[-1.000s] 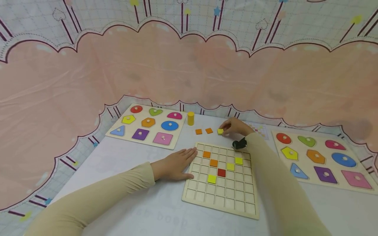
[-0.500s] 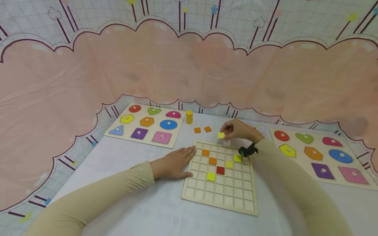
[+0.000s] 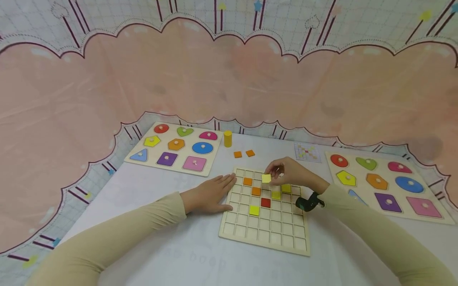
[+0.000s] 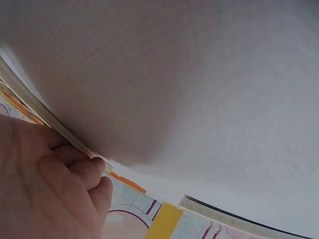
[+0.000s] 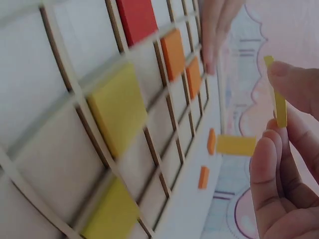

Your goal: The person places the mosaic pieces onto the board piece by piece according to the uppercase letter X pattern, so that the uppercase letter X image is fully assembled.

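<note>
A wooden grid board (image 3: 268, 234) lies on the table before me, with orange, yellow and red square tiles in some cells. My right hand (image 3: 286, 172) hovers over the board's upper rows and pinches a yellow tile (image 3: 266, 178) between thumb and fingers; the right wrist view shows that tile (image 5: 279, 102) edge-on above the grid (image 5: 75, 104). My left hand (image 3: 211, 195) rests flat on the table, fingertips touching the board's left edge (image 4: 60, 132). Two loose orange tiles (image 3: 244, 153) lie beyond the board.
A yellow cylinder (image 3: 227, 138) stands behind the board. Shape puzzle boards with knobbed pieces lie at far left (image 3: 143, 163) and at right (image 3: 443, 220). A small pattern card (image 3: 307, 152) lies near the right one. A pink patterned sheet rises behind the table.
My right hand lifted the yellow tile from the table near the orange tiles and carried it toward me, over the grid board. The left hand stayed in place.
</note>
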`<state>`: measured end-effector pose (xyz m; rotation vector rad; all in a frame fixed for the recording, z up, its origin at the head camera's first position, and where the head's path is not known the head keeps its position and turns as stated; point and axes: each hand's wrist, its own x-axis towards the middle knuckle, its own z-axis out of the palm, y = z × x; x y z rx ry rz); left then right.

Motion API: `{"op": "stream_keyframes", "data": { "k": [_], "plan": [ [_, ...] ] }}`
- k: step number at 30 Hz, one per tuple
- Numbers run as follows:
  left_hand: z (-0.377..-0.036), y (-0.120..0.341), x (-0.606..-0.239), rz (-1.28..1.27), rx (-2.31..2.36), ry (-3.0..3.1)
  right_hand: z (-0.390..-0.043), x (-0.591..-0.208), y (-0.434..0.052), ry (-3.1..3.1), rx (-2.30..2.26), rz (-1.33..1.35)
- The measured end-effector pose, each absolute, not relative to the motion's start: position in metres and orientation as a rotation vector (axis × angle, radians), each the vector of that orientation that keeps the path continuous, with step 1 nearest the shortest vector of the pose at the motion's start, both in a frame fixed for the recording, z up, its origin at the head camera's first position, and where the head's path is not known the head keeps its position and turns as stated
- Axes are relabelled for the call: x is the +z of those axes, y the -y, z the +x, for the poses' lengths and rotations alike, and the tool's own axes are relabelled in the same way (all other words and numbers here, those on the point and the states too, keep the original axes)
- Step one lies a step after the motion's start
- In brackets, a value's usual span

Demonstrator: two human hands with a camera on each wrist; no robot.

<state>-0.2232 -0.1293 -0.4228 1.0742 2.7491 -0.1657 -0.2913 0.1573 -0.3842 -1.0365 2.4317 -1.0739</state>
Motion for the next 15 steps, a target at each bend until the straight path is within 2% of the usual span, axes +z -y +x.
{"op": "stream_keyframes", "data": {
  "k": [15],
  "plan": [
    [-0.224, 0.128, -0.422, 1.025, -0.166, -2.746, -0.255, -0.404, -0.134, -2.316, -1.154, -1.049]
  ]
}}
